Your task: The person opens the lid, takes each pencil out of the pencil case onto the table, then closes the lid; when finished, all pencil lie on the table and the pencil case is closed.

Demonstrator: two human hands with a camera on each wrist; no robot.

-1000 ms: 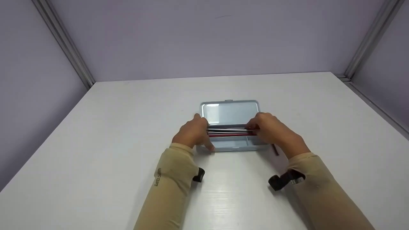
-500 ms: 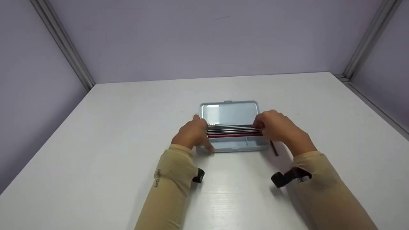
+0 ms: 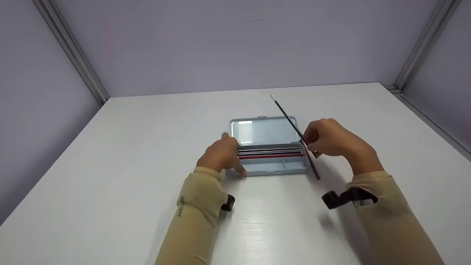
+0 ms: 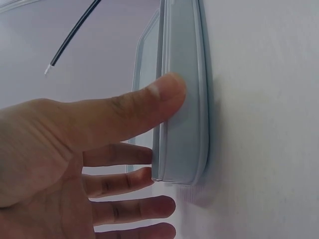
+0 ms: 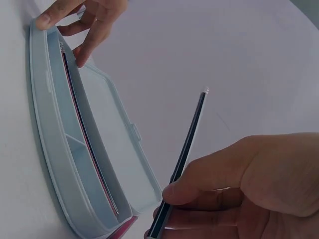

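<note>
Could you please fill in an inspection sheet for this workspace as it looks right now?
Surface: white table, bare around the work.
Job's things: open pale blue pencil case, lid back; pens lie inside; one dark red pen on the table beside it.
Clutter: nothing seen.
Grippers: left hand steadies the case's end; right hand pinches a black pen, tilted upward.
Cables: nothing seen.
Surroundings: lilac walls, metal corner rails.

smooth glossy plastic pencil case point(image 3: 270, 167) on a matt white table point(image 3: 147, 154).
</note>
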